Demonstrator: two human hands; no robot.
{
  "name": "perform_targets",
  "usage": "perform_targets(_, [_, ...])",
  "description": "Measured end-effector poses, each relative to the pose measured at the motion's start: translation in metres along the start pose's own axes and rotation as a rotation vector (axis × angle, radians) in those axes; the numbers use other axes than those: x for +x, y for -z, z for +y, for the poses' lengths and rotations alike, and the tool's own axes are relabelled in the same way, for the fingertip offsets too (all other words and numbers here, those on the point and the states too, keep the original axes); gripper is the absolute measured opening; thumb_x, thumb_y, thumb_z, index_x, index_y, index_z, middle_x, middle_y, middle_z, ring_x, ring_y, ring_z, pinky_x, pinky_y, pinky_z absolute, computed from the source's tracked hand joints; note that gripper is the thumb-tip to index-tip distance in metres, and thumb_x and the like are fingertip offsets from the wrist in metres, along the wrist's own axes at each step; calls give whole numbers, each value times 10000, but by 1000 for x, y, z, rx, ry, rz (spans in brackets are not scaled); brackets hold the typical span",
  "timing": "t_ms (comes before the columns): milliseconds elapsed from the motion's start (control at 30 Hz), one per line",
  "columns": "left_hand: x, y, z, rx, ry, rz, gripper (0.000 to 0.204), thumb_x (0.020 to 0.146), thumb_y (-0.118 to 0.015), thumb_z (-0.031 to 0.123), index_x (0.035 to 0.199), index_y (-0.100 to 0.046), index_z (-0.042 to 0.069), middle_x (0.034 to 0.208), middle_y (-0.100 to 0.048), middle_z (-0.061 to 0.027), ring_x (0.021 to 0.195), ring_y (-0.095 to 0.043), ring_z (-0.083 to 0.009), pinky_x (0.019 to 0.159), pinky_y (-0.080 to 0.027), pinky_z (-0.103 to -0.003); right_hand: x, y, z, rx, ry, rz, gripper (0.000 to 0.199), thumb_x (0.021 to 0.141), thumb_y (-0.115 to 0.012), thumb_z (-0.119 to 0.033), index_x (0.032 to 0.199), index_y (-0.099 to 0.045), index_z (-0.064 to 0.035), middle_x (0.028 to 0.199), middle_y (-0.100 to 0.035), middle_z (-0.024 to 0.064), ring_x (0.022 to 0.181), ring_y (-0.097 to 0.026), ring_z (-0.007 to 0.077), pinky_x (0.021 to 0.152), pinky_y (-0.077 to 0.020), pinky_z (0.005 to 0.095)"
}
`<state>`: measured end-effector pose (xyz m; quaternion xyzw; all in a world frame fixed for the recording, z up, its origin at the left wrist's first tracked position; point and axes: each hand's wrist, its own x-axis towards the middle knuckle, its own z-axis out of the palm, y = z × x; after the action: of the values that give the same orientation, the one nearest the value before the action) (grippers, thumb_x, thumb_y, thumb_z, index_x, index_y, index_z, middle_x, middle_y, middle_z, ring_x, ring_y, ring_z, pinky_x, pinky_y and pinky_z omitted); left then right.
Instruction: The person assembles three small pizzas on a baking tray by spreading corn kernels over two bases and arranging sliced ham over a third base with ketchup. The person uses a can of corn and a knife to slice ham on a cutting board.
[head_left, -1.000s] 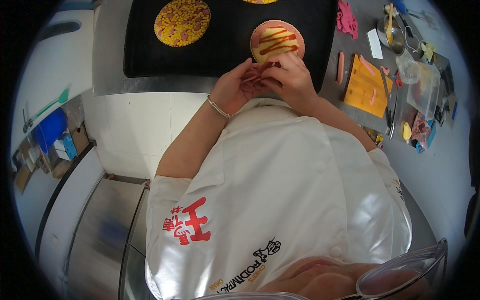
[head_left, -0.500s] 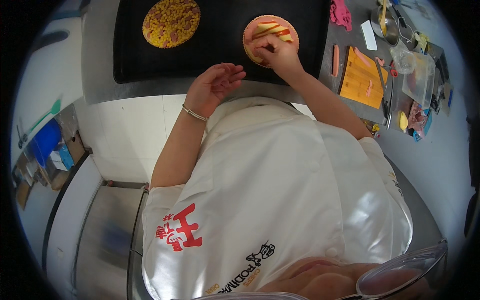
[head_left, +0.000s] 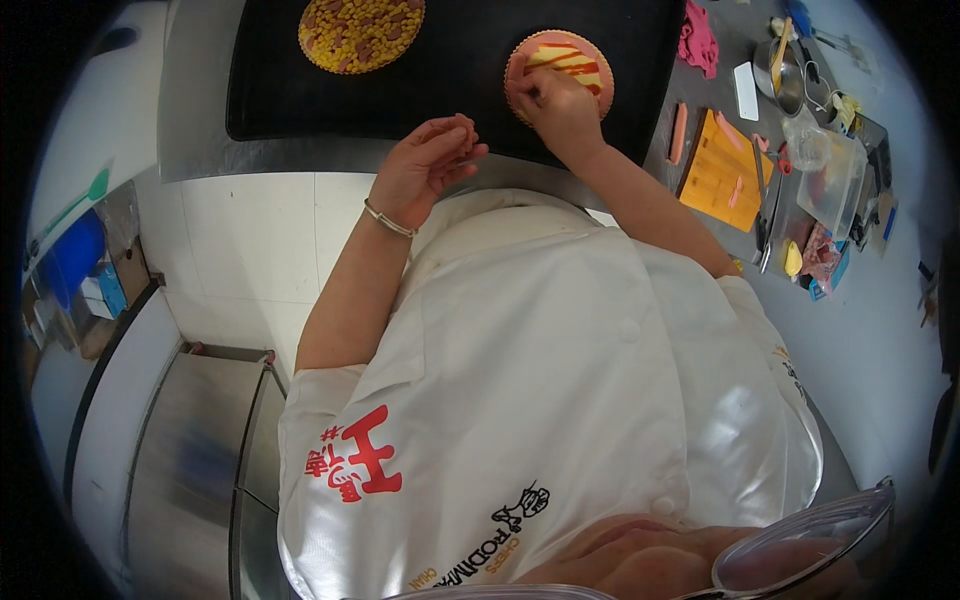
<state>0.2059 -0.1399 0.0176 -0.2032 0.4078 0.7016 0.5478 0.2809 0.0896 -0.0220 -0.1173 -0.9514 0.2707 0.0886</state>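
Observation:
My right hand [head_left: 562,112] is closed in a pinch over the left side of a small round pizza [head_left: 590,55]. That pizza has a crimped edge, pink slices around its rim and a pale middle striped with red sauce. What the right fingertips hold is hidden. My left hand [head_left: 425,165] is beside it, over the front edge of the black baking tray [head_left: 290,112], its fingers curled around a small pink piece that looks like sausage. A second pizza [head_left: 362,35], topped with yellow corn and pink chunks, lies on the tray at the far left.
Right of the tray, a sausage [head_left: 679,133] lies beside a wooden cutting board [head_left: 722,180] with pink strips and a knife. Beyond are a white flat object [head_left: 746,91], a pink cloth [head_left: 698,40], a metal bowl [head_left: 788,85] and a clear plastic container [head_left: 835,185].
My left fingers have curled in more around the pink piece. The right hand remains at the pizza's left side. The view has shifted slightly, so tray and board sit differently.

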Motion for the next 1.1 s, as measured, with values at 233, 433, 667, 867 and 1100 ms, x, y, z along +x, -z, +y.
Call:
perform_targets(233, [6, -8, -4, 229, -10, 0, 251, 952, -715, 123, 1195, -680, 73, 1081, -725, -71, 1035, -695, -196, 817, -569, -292, -8, 29, -26, 203, 25, -23, 129, 868, -777, -128, 959, -740, -44, 975, -713, 103, 848, -705, 262, 720, -574, 349])
perform_targets(433, [5, -40, -4, 528, -2, -18, 287, 935, -723, 103, 1208, -662, 41, 1099, -724, -109, 1016, -691, -192, 860, -573, -308, -36, 58, -46, 604, -263, -360, 151, 893, -766, -110, 1002, -726, -15, 946, -738, 88, 831, -704, 182, 760, -568, 310])
perform_targets(667, [14, -37, -5, 278, -22, 46, 277, 952, -694, 101, 1203, -636, -1, 1071, -709, -108, 1016, -717, -219, 856, -595, -316, -35, 56, -16, 537, -619, -288, 131, 923, -749, -65, 1018, -692, 4, 898, -734, 76, 775, -704, 117, 720, -582, 261])
perform_targets(867, [13, -28, 1, 180, -36, 11, 301, 962, -682, 88, 1249, -634, 8, 1092, -719, -116, 1017, -716, -210, 886, -580, -322, -35, 21, -6, 401, -323, 38, 146, 868, -805, -131, 929, -717, -31, 847, -746, 106, 709, -730, 195, 659, -575, 300])
perform_targets(1100, [10, -21, 3, 225, -38, 60, 251, 955, -699, 76, 1197, -654, 25, 1089, -743, -97, 992, -711, -169, 863, -565, -279, -39, 10, -9, 86, -226, 94, 195, 845, -820, -249, 856, -708, -90, 800, -715, 86, 692, -711, 263, 611, -554, 350])
